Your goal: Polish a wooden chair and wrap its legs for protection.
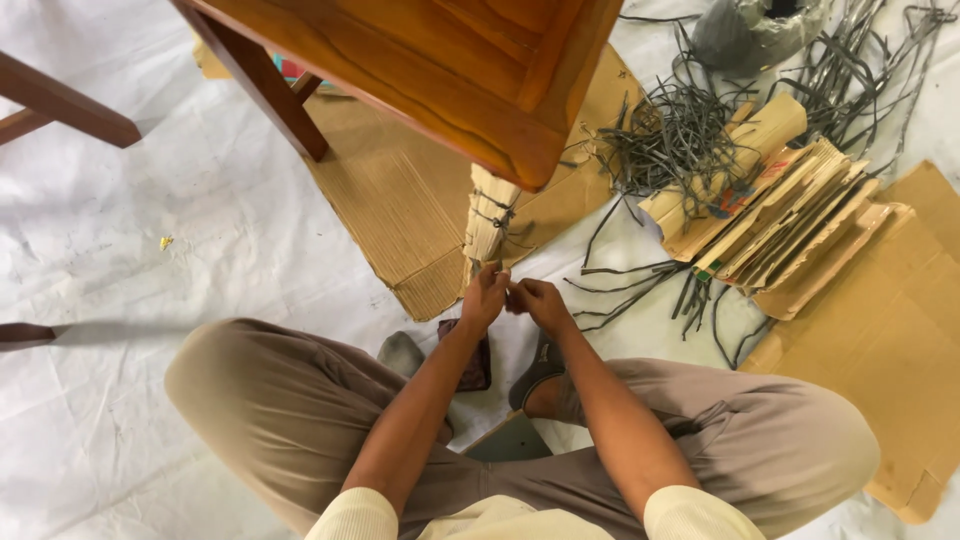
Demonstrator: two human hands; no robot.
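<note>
A brown wooden table (450,70) stands over me; one of its legs (490,225) is wrapped in corrugated cardboard and bound with dark straps. My left hand (484,298) and my right hand (538,300) meet at the bottom end of that wrapped leg, fingers pinched on a dark strap there. The exact grip is hidden by the fingers. I sit low with knees spread in beige trousers.
Flat cardboard sheets (400,200) lie under the table. A stack of folded cardboard pieces (790,220) and a tangle of dark straps (670,130) lie to the right on white sheeting (150,220). Another table leg (265,85) stands at left.
</note>
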